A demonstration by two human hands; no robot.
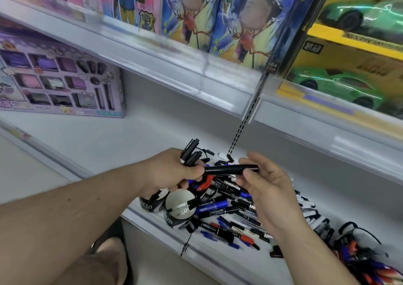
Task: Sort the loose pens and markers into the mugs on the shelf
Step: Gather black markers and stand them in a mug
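White shop shelf (152,129), pen heap (239,204) beside two mugs (180,208): left hand (172,171) clutches a sorted black-pen bundle (190,153), right hand (268,188) pinches one black marker (231,169) toward it.

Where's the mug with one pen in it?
Head view, lower centre: the mug lies tipped on the shelf's front edge, just below the left hand, a second mug touching its left and the pen pile on its right.
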